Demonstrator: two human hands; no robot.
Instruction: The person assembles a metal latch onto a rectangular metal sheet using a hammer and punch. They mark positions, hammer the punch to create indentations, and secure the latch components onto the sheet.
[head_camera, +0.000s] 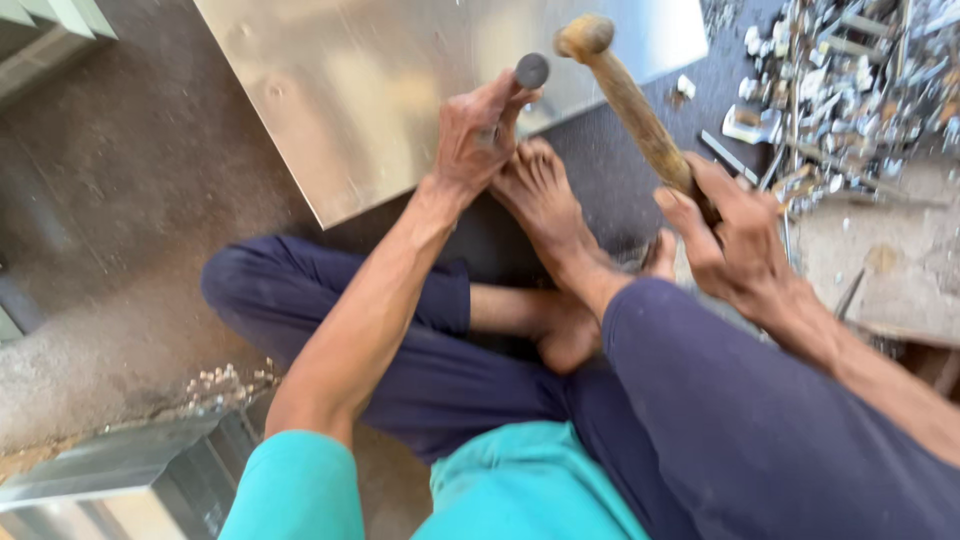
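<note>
I see a big shiny metal sheet (400, 90) lying flat on the floor (120, 200), its near corner by my bare foot (545, 200). My right hand (740, 245) has its grip clamped on a wooden hammer handle (635, 105), raised over the sheet. My left hand (480, 135) grips a round-headed punch (530, 72) upright at the sheet's near edge. Open floor lies left; scrap metal (850, 90) crowds the right.

Head view, looking down at a person seated cross-legged on a dark floor (120, 180). Left hand (478, 135) grips a short dark metal punch (530, 72) upright at the edge of a shiny flat metal sheet (380, 90). Right hand (735, 240) grasps a worn wooden-handled hammer (630, 95), raised and blurred. Bare foot (545, 200) lies beside the sheet; scrap metal pile (850, 80) at upper right.
</note>
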